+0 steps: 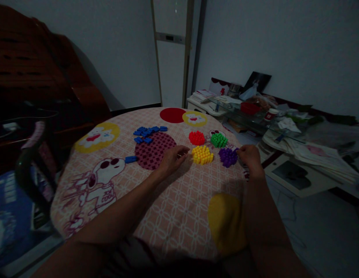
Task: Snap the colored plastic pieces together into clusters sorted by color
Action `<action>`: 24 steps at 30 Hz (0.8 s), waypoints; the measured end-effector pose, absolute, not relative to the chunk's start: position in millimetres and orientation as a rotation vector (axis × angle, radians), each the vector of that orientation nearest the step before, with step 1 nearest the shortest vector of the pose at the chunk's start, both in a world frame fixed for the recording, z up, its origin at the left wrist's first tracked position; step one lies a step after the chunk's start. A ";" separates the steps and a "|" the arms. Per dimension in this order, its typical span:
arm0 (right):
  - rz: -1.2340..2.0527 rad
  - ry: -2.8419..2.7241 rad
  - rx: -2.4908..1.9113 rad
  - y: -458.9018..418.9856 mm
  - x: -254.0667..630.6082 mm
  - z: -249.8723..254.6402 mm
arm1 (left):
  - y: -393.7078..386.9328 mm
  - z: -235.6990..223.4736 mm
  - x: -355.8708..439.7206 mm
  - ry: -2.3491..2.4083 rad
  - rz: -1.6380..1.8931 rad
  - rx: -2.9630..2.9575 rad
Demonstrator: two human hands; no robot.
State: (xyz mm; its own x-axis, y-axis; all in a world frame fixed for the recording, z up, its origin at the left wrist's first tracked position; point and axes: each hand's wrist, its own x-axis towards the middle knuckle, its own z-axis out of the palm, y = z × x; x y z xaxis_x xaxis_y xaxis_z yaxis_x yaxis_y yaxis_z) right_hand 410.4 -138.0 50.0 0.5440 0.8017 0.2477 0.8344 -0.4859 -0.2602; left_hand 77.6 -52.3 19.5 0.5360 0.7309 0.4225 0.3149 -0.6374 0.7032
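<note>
My left hand [176,157] hovers just left of a cluster of small yellow pieces [202,155], thumb and fingers apart, nothing visible in between. At the right, my right hand [250,155] is closed in a pinch at the right edge of a cluster of small purple pieces [228,157]; a purple piece appears to be at its fingertips. Behind the yellow cluster stand small red pieces [196,138], and small green pieces [219,140] are to their right. The pieces look like knobby pegs, but their exact kind is too small to tell.
Several blue blocks [146,132] lie at the far left of the patterned tablecloth [173,200], with a single blue block [131,159] nearer. A cluttered glass-topped stand [234,110] is beyond the table's right edge. A wooden bench [46,65] and a chair [29,170] stand left.
</note>
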 end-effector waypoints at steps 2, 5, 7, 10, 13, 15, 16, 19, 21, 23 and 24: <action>-0.158 -1.347 -2.451 -138.1 410.5 50.6 | -49.0 20.7 74.3 0.864 0.986 2.223; -0.222 -1.320 -2.459 -137.8 410.8 50.1 | -44.5 21.6 71.0 0.898 1.007 2.220; -0.244 -1.306 -2.469 -137.1 410.4 48.6 | -42.4 21.4 70.0 0.921 1.015 2.214; -0.185 -1.323 -2.515 -135.8 408.5 46.0 | -40.1 21.7 68.6 0.919 1.025 2.200; -0.099 -1.379 -2.556 -134.5 406.7 44.5 | -35.5 25.5 62.6 0.936 1.033 2.164; -0.082 -1.438 -2.564 -134.2 406.7 44.4 | -29.1 30.4 54.2 0.978 1.024 2.156; -0.079 -1.462 -2.569 -134.3 407.1 44.5 | -24.9 33.4 48.7 1.006 1.011 2.166; -0.057 -1.505 -2.590 -135.9 409.0 45.3 | -11.7 42.8 28.1 1.118 0.861 2.250; -0.088 -1.476 -2.591 -137.7 409.8 46.4 | -5.1 48.8 12.8 1.176 0.674 2.309; -0.188 -1.408 -2.548 -139.7 409.2 48.5 | -2.0 54.3 -1.4 1.172 0.484 2.352; -0.252 -1.369 -2.510 -140.4 408.2 49.9 | -1.9 56.8 -7.4 1.151 0.397 2.371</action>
State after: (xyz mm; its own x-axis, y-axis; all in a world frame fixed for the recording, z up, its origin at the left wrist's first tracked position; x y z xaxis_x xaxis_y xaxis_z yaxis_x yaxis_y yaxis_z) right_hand 408.2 -140.4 49.9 0.5381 0.7955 0.2785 0.8426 -0.5168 -0.1519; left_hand -7.4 -1.9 56.8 0.6058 0.7939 0.0521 0.6576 -0.5365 0.5290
